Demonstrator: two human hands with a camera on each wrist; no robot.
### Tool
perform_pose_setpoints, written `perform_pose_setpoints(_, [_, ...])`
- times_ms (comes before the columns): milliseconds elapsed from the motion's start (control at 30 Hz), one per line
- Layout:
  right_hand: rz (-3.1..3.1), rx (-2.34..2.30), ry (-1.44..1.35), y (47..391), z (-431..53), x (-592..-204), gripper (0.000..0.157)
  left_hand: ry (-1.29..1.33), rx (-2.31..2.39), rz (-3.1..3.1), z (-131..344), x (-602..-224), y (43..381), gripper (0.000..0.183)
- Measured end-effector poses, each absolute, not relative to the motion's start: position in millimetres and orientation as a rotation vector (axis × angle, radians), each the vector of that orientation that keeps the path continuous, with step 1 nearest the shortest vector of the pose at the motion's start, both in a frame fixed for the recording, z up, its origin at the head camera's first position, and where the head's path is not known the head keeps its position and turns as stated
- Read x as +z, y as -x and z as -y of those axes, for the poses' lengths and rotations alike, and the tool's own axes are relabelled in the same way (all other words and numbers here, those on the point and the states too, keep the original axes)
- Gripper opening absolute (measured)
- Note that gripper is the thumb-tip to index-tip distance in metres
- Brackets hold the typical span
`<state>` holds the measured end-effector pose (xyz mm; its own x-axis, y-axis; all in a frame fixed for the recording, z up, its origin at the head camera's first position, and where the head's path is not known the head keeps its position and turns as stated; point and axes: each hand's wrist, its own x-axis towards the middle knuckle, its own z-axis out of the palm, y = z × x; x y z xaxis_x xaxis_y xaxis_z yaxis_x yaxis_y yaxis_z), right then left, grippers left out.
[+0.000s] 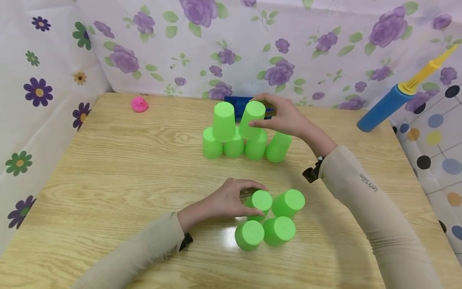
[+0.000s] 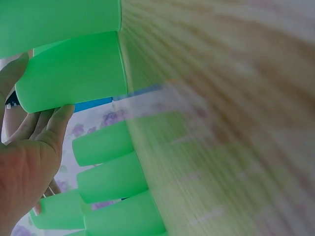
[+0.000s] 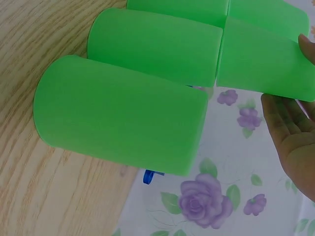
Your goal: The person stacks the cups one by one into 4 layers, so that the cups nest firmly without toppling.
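Observation:
Several upside-down green cups stand in a row, with a left upper cup [image 1: 224,121] set across the two on the left. My right hand [image 1: 279,116] grips a second upper cup [image 3: 266,61] between thumb and fingers, its rim right at the tops of the row. The row's rightmost cup [image 3: 123,115] stands beside it. Nearer to me, my left hand [image 1: 227,198] holds a cup [image 2: 74,73] around its sides, close over the table. Right by it are a back-right cup [image 1: 288,203], a front-left cup [image 1: 250,235] and a front-right cup [image 1: 279,231], all upside down.
Behind the row lies a blue object [image 1: 238,105], partly hidden. A pink rubber duck [image 1: 139,104] sits at the wooden table's [image 1: 144,160] back left. A blue and yellow hand pump [image 1: 386,106] leans at the back right. Flowered cloth [image 1: 162,52] hangs along the back.

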<state>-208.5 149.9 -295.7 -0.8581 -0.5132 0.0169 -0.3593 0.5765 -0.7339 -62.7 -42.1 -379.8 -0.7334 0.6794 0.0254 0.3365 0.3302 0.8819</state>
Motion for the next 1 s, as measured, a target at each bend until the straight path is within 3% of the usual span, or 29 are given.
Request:
perform_pose_setpoints(700, [-2.583,-1.155,0.769,206.7,-148.9,-299.4,0.063,-0.943,1.297,-2.270,42.0,-375.6,68.4,0.052])
perform_pose_setpoints(1000, [-2.568,-1.155,0.750,206.1,-152.0,-304.2,0.070,-0.933,1.356,-2.239,43.1,-380.1,67.5,0.052])
